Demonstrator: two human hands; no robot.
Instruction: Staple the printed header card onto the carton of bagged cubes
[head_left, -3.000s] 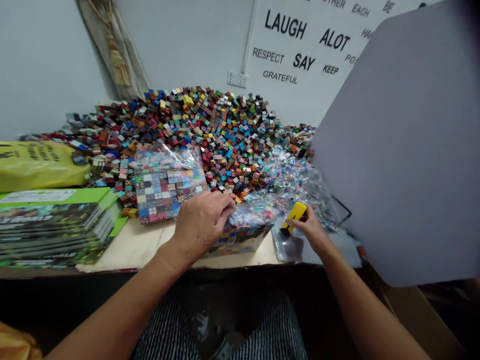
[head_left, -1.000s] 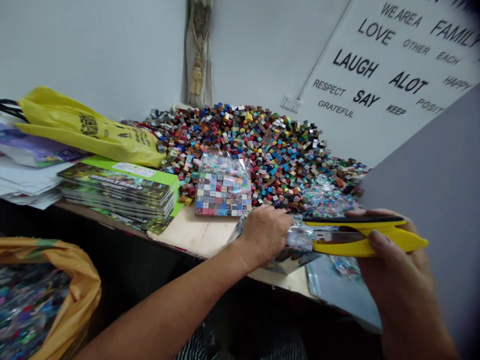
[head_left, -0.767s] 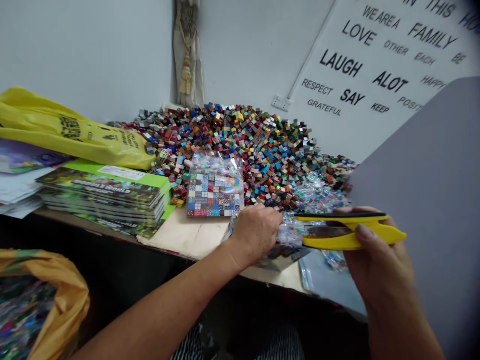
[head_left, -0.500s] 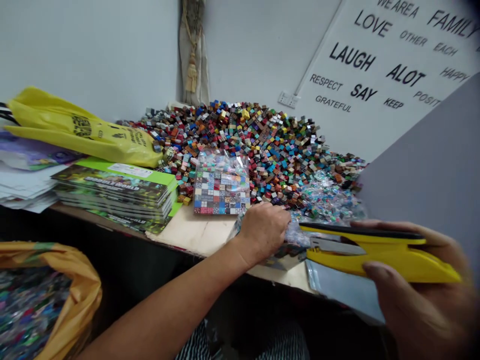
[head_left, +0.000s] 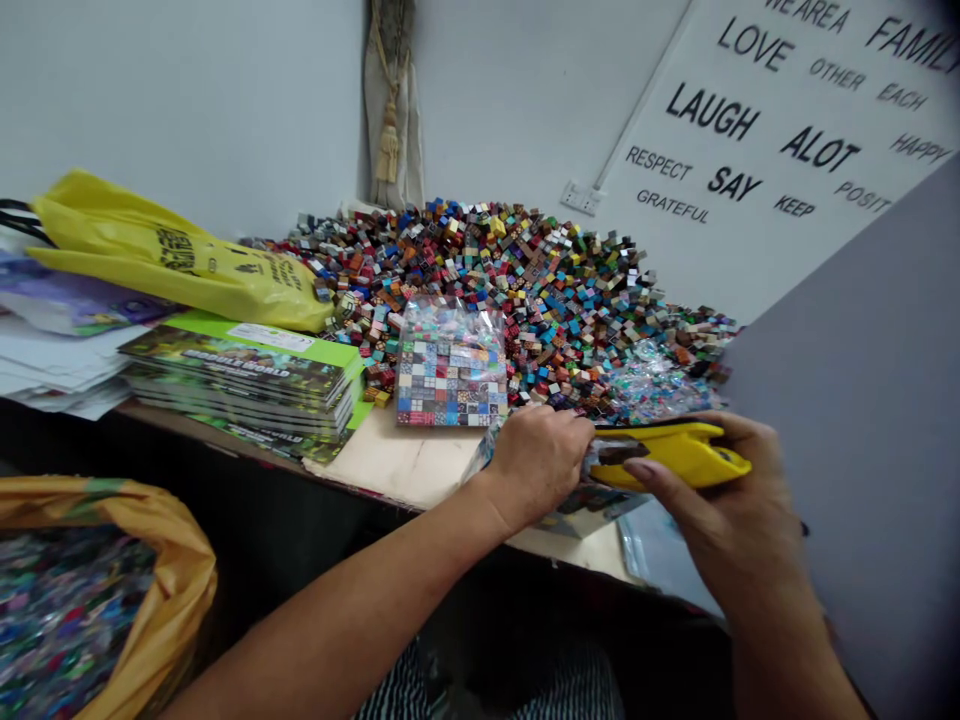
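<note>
**Tight pinch, short bite**

The left hand [head_left: 536, 465] is closed, its fingers curled hard over a gathered clear plastic bag [head_left: 607, 462], which puffs out in crinkled folds just past the fingertips. The right hand [head_left: 712, 510] is wrapped around a pair of yellow snips [head_left: 675, 455], with the thumb and fingers shut on the smooth moulded body and the dark blade end pressed into that bunched film. Whether the blades stand open or shut cannot be told, since the plastic and the fingers hide them.

Work this close goes best with the film drawn taut between pinch and blades, and the tip kept clear of the printed box [head_left: 592, 510] just under the left hand. (Slack film tends to fold and slip rather than part cleanly.)

Beyond the left hand's knuckles lies a heap of small printed cubes [head_left: 540, 290], hard-edged and bright, with matte and glossy faces mixed. A filled bag of the same cubes [head_left: 450, 375] sits just left of those knuckles, and loose shiny film scraps [head_left: 660, 395] glitter beyond the right hand. Under the left wrist runs a pale wooden board [head_left: 397, 465]. Farther left are a stack of green-edged books [head_left: 240, 385] and a yellow carrier bag [head_left: 180, 265]. Below the left forearm, an orange sack [head_left: 165, 570] holds shredded film.
</note>
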